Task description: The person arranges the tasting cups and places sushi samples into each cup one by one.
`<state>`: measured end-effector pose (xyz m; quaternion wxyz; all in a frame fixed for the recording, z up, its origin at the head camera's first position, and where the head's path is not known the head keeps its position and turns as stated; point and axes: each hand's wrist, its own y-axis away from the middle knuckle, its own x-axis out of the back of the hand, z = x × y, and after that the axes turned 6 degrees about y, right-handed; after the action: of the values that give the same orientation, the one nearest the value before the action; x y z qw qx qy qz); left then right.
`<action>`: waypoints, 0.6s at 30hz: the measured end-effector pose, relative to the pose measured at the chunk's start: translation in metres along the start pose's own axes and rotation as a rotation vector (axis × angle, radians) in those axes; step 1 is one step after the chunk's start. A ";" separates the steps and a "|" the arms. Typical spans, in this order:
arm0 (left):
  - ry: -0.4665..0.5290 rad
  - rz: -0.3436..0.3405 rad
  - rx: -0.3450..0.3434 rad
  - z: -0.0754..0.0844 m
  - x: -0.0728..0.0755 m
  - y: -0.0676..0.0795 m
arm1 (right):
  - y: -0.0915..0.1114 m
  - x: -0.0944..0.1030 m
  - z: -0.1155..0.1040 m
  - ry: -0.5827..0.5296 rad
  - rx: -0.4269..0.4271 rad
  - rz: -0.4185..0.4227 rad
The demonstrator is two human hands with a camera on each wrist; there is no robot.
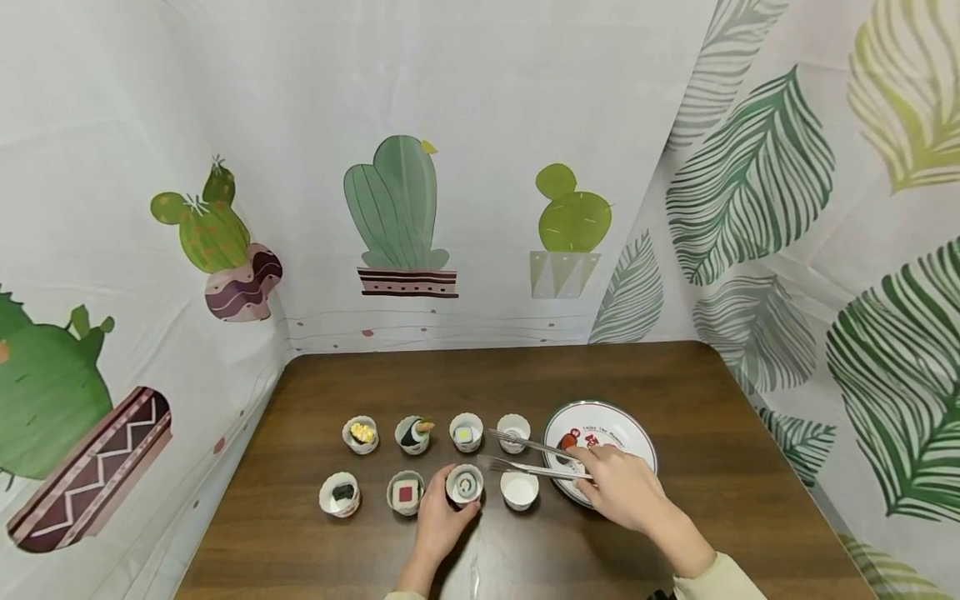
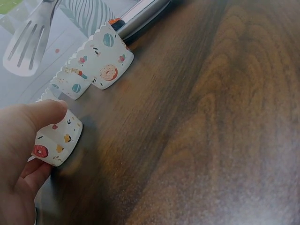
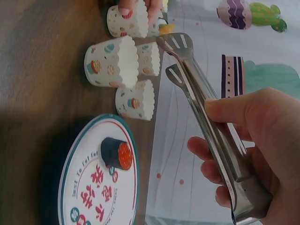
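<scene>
My left hand grips a white paper baking cup with printed doughnuts, thumb and fingers on its sides. Inside that cup is a round sushi roll piece. In my right hand is a pair of metal tongs with slotted ends, its two arms apart and nothing between them. The tips point left, over the cups, in the head view. Near the right hand is a round plate with red print. On it lies a sushi piece topped with orange roe.
Several more paper cups stand in two rows on the brown table. Among them are a cup with yellow topping, a cup with a red-centred square piece and a front-right cup showing white inside. Printed cloth hangs behind.
</scene>
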<state>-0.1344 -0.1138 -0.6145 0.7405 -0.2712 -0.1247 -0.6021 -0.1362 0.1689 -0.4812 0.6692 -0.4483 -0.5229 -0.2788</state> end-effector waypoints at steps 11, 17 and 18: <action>0.004 0.001 -0.006 0.000 0.000 0.000 | 0.009 0.005 0.026 -0.001 -0.063 -0.019; 0.007 0.000 -0.004 0.001 0.001 0.000 | 0.015 0.008 0.035 -0.009 -0.116 -0.063; 0.007 -0.001 -0.001 0.001 0.001 0.000 | 0.016 0.009 0.037 -0.010 -0.123 -0.065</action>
<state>-0.1342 -0.1141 -0.6128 0.7404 -0.2692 -0.1221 -0.6036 -0.1365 0.2097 -0.4761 0.6282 -0.4727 -0.5226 -0.3298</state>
